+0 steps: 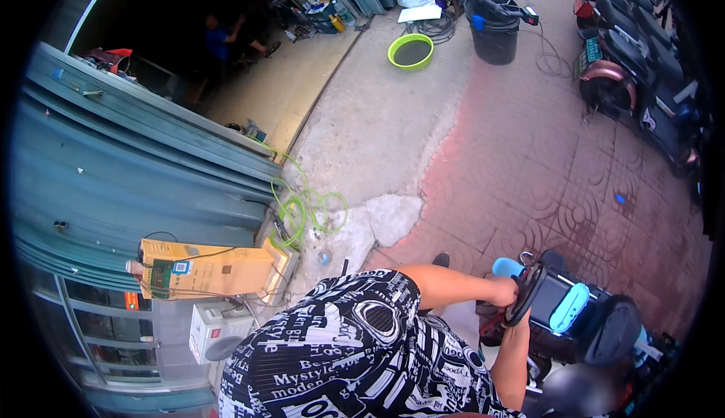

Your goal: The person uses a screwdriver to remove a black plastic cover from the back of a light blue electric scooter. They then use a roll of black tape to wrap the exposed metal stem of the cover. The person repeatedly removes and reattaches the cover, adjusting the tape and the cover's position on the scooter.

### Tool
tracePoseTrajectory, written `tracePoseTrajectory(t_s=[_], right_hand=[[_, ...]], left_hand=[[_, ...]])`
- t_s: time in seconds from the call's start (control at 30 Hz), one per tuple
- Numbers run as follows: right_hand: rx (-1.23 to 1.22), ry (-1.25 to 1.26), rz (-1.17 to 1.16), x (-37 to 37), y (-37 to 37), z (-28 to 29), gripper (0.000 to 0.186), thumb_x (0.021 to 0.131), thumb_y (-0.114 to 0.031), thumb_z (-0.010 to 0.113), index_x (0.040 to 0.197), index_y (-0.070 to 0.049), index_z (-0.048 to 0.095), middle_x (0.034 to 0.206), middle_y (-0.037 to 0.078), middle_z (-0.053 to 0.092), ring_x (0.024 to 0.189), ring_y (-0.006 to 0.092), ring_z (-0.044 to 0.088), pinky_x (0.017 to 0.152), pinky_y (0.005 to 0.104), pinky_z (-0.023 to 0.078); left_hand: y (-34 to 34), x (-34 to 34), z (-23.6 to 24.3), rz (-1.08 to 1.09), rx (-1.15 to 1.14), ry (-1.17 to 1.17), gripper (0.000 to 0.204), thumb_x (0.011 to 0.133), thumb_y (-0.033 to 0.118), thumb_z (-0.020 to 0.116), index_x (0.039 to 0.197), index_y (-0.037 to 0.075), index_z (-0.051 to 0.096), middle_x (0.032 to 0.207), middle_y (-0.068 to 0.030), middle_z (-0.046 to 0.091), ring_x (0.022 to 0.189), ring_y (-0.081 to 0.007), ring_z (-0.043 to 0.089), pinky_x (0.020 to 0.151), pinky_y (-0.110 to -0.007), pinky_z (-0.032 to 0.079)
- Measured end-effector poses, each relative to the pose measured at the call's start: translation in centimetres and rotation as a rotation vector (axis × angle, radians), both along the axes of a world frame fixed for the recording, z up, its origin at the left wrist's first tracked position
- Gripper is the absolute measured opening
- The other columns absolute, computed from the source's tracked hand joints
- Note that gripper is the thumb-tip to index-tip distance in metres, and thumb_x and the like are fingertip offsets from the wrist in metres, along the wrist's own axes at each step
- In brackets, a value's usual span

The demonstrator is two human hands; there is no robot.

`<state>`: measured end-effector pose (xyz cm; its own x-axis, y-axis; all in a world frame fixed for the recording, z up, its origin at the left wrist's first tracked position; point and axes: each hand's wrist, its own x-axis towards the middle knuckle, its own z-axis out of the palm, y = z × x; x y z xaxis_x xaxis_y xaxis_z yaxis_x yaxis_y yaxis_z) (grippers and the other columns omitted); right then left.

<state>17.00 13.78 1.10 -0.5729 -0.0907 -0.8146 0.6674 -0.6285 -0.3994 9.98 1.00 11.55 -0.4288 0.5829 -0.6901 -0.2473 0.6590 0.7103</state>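
Handling of a black ring [532, 289], seen from above; all places are given relative to this ring. The patterned paving [521, 184] extends above it. To its lower right stands a dark assembly, of which the black box [545, 302] lies just beside the ring and a round black piece [615, 330] farther right. The ring itself is seen obliquely, as a dark oval band; its material cannot be read, but it is probably stiff plastic or firm rubber, light enough for two hands, with a smooth edge that may slip. It is unlikely to be fragile; if fixed to the assembly, it will resist or turn rather than lift. The best hold is probably at two opposite parts of its rim, fingers wrapped round the band. To its right, a light blue panel [569, 308] looks smooth and hard, a poorer place to grip. The left hand [501, 291] is at its left edge, with fingers apparently curled; whether they pinch the rim or something behind it cannot be told. The right hand [518, 327] is at its lower end, mostly hidden, so whether it is spread or gripping cannot be told.
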Motion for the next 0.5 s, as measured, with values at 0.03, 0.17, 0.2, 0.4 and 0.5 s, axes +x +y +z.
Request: tracePoseTrajectory(t_s=[0.03,0.17,0.2,0.4,0.5], right_hand=[[0.012,0.012,-0.011,0.4,0.0,-0.3,0.044,0.088,-0.051,0.048,0.093,-0.009,0.061,0.059,0.007,0.054,0.041,0.019,0.049,0.034,0.0291,0.033],[0.075,0.072,-0.061,1.1,-0.4,-2.0,0.047,0.089,-0.052,0.045,0.095,-0.009,0.06,0.058,0.008,0.052,0.04,0.0198,0.049,0.033,0.0292,0.034],[0.078,0.089,-0.078,1.4,-0.5,-2.4,0.047,0.089,-0.053,0.044,0.095,-0.009,0.06,0.057,0.008,0.052,0.04,0.02,0.049,0.033,0.0292,0.034],[-0.147,0.095,-0.103,0.7,-1.9,2.3,0.032,0.094,-0.029,0.048,0.108,-0.002,0.06,0.088,0.011,0.063,0.067,0.0236,0.063,0.047,0.0309,0.049],[-0.192,0.045,-0.044,0.9,-1.5,2.0,0.024,0.09,-0.029,0.051,0.089,-0.006,0.057,0.072,0.007,0.056,0.055,0.0191,0.054,0.044,0.0296,0.042]], left_hand=[[-0.1,0.3,-0.2,-0.007,0.012,0.021,0.026,0.084,0.017,0.049,0.083,0.0,0.068,0.074,-0.0123,0.069,0.072,-0.0253,0.068,0.069,-0.039,0.052],[-0.6,0.9,-0.9,-0.014,0.103,0.111,0.023,0.082,0.014,0.048,0.082,0.0,0.067,0.071,-0.011,0.069,0.065,-0.0221,0.068,0.065,-0.037,0.052],[-0.8,1.0,-1.3,-0.011,0.128,0.121,0.023,0.082,0.014,0.049,0.082,0.0,0.067,0.071,-0.0112,0.068,0.065,-0.0225,0.068,0.065,-0.037,0.052],[-3.0,1.5,-2.0,0.055,0.265,-0.009,0.022,0.086,0.016,0.052,0.083,-0.004,0.062,0.087,-0.0146,0.058,0.078,-0.0267,0.063,0.07,-0.037,0.05],[-3.0,-0.1,2.2,0.037,0.506,-0.078,0.021,0.092,0.015,0.053,0.079,0.001,0.06,0.084,-0.0061,0.055,0.078,-0.0151,0.057,0.07,-0.032,0.048]])
